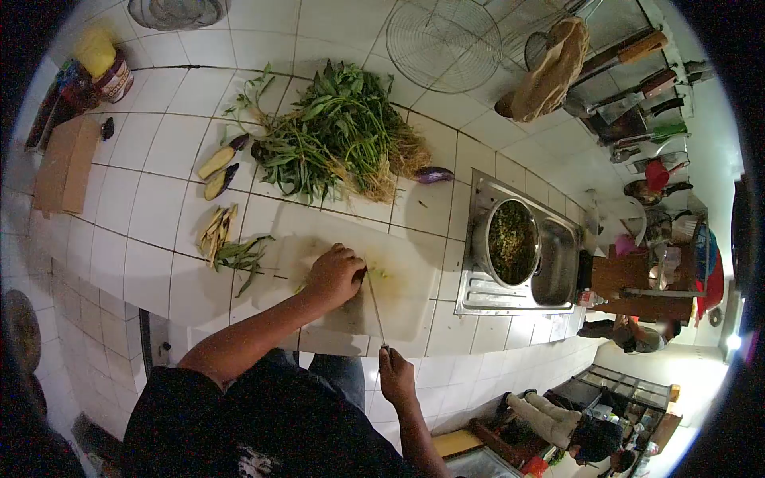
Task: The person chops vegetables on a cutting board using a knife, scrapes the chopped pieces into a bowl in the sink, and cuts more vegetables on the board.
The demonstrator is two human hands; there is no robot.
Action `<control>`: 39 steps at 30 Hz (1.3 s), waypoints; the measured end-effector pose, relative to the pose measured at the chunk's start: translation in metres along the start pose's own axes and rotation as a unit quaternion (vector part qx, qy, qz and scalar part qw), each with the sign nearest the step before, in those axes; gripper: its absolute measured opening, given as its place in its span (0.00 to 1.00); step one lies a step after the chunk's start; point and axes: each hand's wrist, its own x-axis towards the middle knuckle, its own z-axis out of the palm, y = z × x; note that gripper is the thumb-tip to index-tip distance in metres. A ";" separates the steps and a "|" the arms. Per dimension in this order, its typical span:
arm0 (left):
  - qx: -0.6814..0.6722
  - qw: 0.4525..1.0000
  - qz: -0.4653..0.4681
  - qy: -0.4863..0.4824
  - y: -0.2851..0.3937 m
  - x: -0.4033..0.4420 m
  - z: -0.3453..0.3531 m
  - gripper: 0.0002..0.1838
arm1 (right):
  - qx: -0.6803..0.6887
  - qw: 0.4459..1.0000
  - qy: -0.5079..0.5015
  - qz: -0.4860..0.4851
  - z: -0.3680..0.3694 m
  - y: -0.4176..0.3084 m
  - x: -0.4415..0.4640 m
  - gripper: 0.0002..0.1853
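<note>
On the white cutting board (414,247), my left hand (333,277) is closed, fingers curled down around a small dark thing I cannot make out. My right hand (396,374) grips a knife (374,309) by its handle, at the board's front edge. The blade points away from me, its tip close to my left fingers. Small pale green bits (381,273) lie beside the tip. Left of the board are pale cut strips (217,231) and some loose leaves (243,255). Beyond these rest two cut eggplant pieces (215,163).
A large bunch of leafy greens (339,127) with roots lies behind the board, beside a purple eggplant (433,174). To the right, a pot (510,243) of chopped greens stands on the steel sink (558,271). A cardboard box (68,167) sits far left. Two people are in the background.
</note>
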 end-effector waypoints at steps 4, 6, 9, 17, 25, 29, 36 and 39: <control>0.000 1.000 -0.019 0.011 0.002 0.000 -0.004 0.07 | -0.041 0.999 -0.019 0.007 -0.001 -0.004 0.000 0.20; 0.007 0.998 -0.051 -0.019 0.002 -0.001 -0.005 0.10 | -0.029 0.999 -0.001 -0.015 0.004 -0.004 0.004 0.20; 0.007 1.000 -0.027 0.007 0.000 -0.003 -0.001 0.08 | -0.010 0.998 0.025 -0.057 0.007 -0.006 0.013 0.19; -0.003 1.000 -0.024 0.007 -0.006 -0.005 0.000 0.08 | 0.006 1.000 -0.004 -0.009 0.004 0.002 0.003 0.20; -0.018 0.998 -0.053 0.021 -0.004 -0.008 -0.003 0.08 | -0.011 1.000 0.008 -0.018 0.007 -0.009 -0.003 0.20; -0.007 0.999 -0.041 0.011 0.000 -0.005 -0.008 0.08 | -0.017 1.000 0.007 -0.017 0.010 -0.015 0.007 0.20; -0.001 0.999 -0.026 0.020 -0.008 -0.008 -0.002 0.10 | -0.013 0.999 0.014 -0.046 0.006 -0.007 0.004 0.20; -0.039 0.999 -0.014 0.032 -0.014 -0.011 0.000 0.11 | -0.025 1.000 -0.013 0.005 0.001 -0.007 -0.003 0.19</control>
